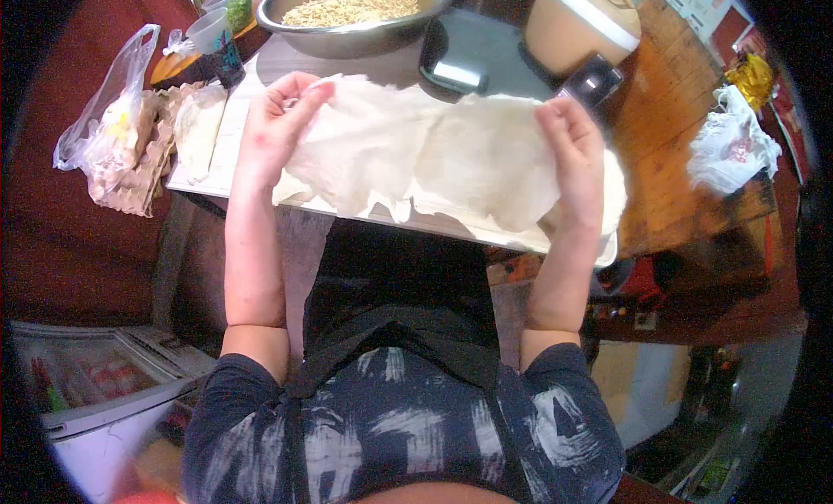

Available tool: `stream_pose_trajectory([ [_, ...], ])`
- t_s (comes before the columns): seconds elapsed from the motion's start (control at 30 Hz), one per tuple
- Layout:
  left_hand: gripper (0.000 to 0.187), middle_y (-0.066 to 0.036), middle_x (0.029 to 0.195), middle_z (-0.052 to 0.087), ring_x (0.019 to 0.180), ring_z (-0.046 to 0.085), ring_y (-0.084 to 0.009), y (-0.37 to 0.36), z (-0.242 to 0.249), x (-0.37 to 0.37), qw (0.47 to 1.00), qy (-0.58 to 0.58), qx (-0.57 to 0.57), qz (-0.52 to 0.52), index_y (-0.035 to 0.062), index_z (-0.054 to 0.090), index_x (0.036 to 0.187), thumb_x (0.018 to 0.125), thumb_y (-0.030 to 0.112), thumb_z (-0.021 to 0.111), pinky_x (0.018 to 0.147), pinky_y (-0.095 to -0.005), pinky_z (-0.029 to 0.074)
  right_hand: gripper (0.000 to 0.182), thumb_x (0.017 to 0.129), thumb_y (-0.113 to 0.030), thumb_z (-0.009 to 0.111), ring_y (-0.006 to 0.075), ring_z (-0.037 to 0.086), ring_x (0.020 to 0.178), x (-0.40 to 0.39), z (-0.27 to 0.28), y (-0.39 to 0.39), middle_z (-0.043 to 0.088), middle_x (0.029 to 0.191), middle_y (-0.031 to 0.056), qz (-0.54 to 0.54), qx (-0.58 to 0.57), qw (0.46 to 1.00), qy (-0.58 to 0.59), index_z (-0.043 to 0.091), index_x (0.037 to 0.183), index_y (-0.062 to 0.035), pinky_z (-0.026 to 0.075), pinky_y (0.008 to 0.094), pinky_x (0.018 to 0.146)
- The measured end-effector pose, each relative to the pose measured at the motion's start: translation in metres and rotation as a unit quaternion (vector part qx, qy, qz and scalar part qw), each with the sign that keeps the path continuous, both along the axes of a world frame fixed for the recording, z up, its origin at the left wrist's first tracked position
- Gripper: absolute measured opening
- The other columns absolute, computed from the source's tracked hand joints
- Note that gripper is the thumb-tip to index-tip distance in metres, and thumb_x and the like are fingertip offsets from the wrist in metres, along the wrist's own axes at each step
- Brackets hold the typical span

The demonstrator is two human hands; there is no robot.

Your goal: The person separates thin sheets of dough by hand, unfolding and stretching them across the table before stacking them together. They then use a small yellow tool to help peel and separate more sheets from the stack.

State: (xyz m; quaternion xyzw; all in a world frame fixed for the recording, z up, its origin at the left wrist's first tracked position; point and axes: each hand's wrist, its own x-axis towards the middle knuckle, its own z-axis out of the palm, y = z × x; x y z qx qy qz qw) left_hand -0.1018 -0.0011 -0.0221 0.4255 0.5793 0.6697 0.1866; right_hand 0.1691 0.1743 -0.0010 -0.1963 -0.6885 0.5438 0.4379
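Off-white thin sheet point(486, 157) spread out over a pale work surface point(227, 148), its upper left corner pinched between thumb and curled fingers of the left hand point(285, 114), its right end pinched likewise by the right hand point(573, 138), ragged lower edge toward the person

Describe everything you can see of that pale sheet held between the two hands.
The pale sheet is off-white, broad and thin, and looks soft and pliable, though its exact material is unclear. A faint crease-like line crosses near its middle, and its lower edge is ragged. It is spread out sideways, its ends gripped by the left hand and right hand, over the pale work surface. Whether it touches that surface is unclear.
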Motion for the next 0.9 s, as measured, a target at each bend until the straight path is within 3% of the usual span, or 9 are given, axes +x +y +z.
stream_pose_trajectory([
  [0.3,0.013,0.008,0.079,0.058,0.073,0.048,-0.0007,-0.019,0.0,-0.036,0.999,-0.029,-0.005,0.029,0.007,0.067,0.091,0.09,0.02,0.066,0.067,-0.0176,0.037,0.012,0.093,-0.018,0.062,0.0026,0.051,0.075,0.019,0.0,0.033,0.058,0.08,-0.005,-0.036,0.014,0.999,0.006,0.061,0.091,-0.0059,0.04,0.019,0.067],
  [0.37,0.014,0.007,0.081,0.058,0.075,0.048,-0.0015,-0.022,-0.004,-0.047,0.993,0.061,-0.025,0.093,0.0069,0.066,0.09,0.09,0.021,0.067,0.068,-0.0178,0.037,0.015,0.093,-0.02,0.061,0.0046,0.052,0.076,0.026,-0.001,0.042,0.059,0.082,-0.0038,-0.052,0.007,0.998,-0.023,0.062,0.091,-0.005,0.041,0.0206,0.069],
  [0.53,0.017,0.009,0.077,0.056,0.072,0.045,-0.0012,-0.023,-0.012,-0.051,0.99,0.064,-0.061,0.108,0.0069,0.067,0.088,0.09,0.024,0.068,0.065,-0.0174,0.033,0.014,0.091,-0.019,0.063,0.0057,0.055,0.076,0.032,-0.003,0.064,0.061,0.081,-0.0028,-0.024,0.045,0.988,-0.144,0.063,0.094,-0.0059,0.043,0.021,0.068],
  [0.63,0.017,0.01,0.077,0.054,0.072,0.043,-0.0003,-0.023,-0.012,-0.049,0.993,0.044,-0.057,0.088,0.0082,0.065,0.088,0.09,0.025,0.068,0.064,-0.0171,0.032,0.012,0.091,-0.017,0.063,0.0048,0.055,0.072,0.056,0.012,0.087,0.062,0.081,-0.0032,-0.045,0.026,0.997,-0.062,0.064,0.093,-0.006,0.044,0.0201,0.065],
  [0.7,0.016,0.009,0.078,0.054,0.072,0.044,-0.0002,-0.025,-0.015,-0.055,0.992,0.057,-0.051,0.1,0.0096,0.064,0.086,0.091,0.024,0.067,0.064,-0.0175,0.033,0.012,0.091,-0.017,0.063,0.0053,0.058,0.07,0.082,0.021,0.11,0.064,0.082,-0.0023,-0.094,0.019,0.992,-0.076,0.064,0.093,-0.0051,0.047,0.0211,0.064],
  [0.83,0.014,0.009,0.078,0.055,0.071,0.045,-0.0006,-0.025,-0.014,-0.051,0.995,0.036,-0.034,0.089,0.0101,0.064,0.085,0.091,0.022,0.066,0.063,-0.0174,0.033,0.015,0.09,-0.021,0.065,0.0069,0.058,0.07,0.138,-0.014,0.165,0.064,0.078,-0.002,-0.12,-0.026,0.979,-0.163,0.065,0.092,-0.0052,0.047,0.0223,0.063],
  [0.9,0.013,0.009,0.077,0.055,0.07,0.045,-0.0007,-0.026,-0.015,-0.05,0.993,0.021,-0.049,0.108,0.0099,0.063,0.085,0.091,0.021,0.066,0.063,-0.0176,0.034,0.024,0.087,-0.024,0.069,0.0093,0.059,0.073,0.153,-0.036,0.176,0.065,0.083,0.0019,-0.175,0.064,0.91,-0.369,0.064,0.096,-0.0026,0.047,0.0239,0.066],
])
